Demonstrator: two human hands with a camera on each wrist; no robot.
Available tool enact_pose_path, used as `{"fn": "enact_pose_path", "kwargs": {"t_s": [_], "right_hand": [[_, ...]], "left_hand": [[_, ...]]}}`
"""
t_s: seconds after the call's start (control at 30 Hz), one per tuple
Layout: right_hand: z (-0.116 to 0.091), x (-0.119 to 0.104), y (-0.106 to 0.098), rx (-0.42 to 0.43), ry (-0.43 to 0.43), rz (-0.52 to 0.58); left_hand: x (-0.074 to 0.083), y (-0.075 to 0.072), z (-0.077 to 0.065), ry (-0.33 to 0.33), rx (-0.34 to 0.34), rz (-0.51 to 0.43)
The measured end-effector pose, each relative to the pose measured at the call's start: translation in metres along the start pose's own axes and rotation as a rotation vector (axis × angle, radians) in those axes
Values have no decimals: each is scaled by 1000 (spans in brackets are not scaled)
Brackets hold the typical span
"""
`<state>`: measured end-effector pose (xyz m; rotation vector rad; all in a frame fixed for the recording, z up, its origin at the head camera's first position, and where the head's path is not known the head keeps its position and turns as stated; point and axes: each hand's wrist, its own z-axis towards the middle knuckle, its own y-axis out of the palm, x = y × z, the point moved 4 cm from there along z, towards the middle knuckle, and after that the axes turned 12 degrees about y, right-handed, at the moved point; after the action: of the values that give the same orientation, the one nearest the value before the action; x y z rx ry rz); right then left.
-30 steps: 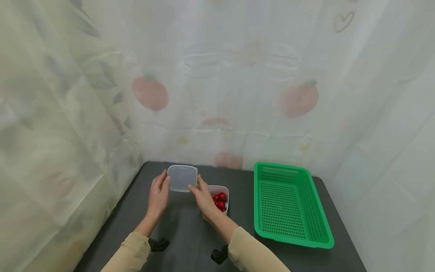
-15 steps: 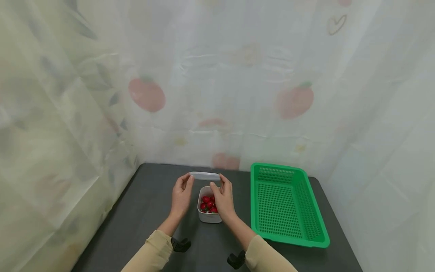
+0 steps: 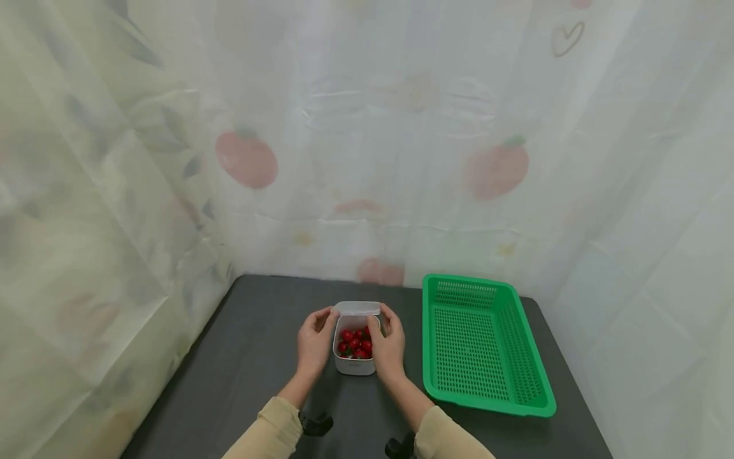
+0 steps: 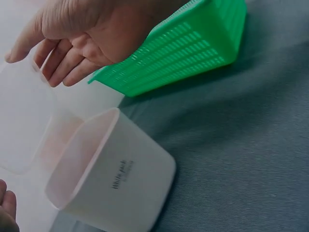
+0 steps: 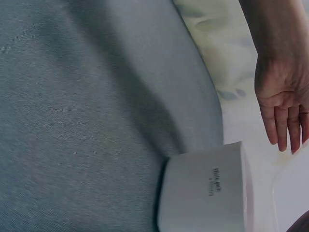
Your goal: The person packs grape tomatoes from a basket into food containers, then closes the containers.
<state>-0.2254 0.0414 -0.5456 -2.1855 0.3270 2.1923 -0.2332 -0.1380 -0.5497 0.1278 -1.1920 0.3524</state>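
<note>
A clear plastic lid (image 3: 357, 308) hangs tilted over the far rim of a white food container (image 3: 354, 368), apart from most of its opening. My left hand (image 3: 312, 341) pinches the lid's left edge; at the opposite edge my right hand (image 3: 390, 344) pinches it too. Small red cherry tomatoes (image 3: 346, 336) lie in the container, partly behind my right thumb. Dark lettering marks the container (image 4: 125, 176) in the left wrist view, where the right hand (image 4: 96, 29) shows against the lid (image 4: 21, 116). In the right wrist view, the left hand (image 5: 285, 96) is beyond the container (image 5: 203, 193).
To the right stands a green perforated plastic basket (image 3: 432, 357), with nothing in it. Both basket and container rest on a dark cloth-covered table (image 3: 258, 331). Printed curtains (image 3: 367, 159) hang behind the table and at its sides.
Both hands have carried the lid from the container's left to above it, then lowered it towards the far rim. The tomatoes came into fuller view. The basket has stayed in place.
</note>
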Motion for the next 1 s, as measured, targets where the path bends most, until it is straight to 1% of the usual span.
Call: {"fn": "enact_pose_path", "kwargs": {"t_s": [0.07, 0.17, 0.23, 0.47, 0.63, 0.77, 0.93, 1.0], "right_hand": [[2, 13, -2, 4, 11, -7], [0, 24, -5, 2, 35, -32], [-3, 30, -7, 4, 44, -49], [-10, 45, -15, 14, 45, -153], [-14, 55, -22, 5, 50, -213], [-14, 64, -27, 1, 52, -219], [-17, 72, -32, 12, 48, -214], [-18, 75, -33, 16, 52, -217]], "left_hand": [[-3, 0, -6, -3, -10, 8], [-11, -1, -15, -8, -27, 20], [-17, -2, -21, 1, -35, 28], [-35, -9, -39, 9, -67, 120], [-43, -14, -46, 11, -87, 134], [-45, -16, -51, 4, -102, 139], [-48, -17, -54, 18, -115, 155], [-50, -17, -55, 9, -122, 154]]}}
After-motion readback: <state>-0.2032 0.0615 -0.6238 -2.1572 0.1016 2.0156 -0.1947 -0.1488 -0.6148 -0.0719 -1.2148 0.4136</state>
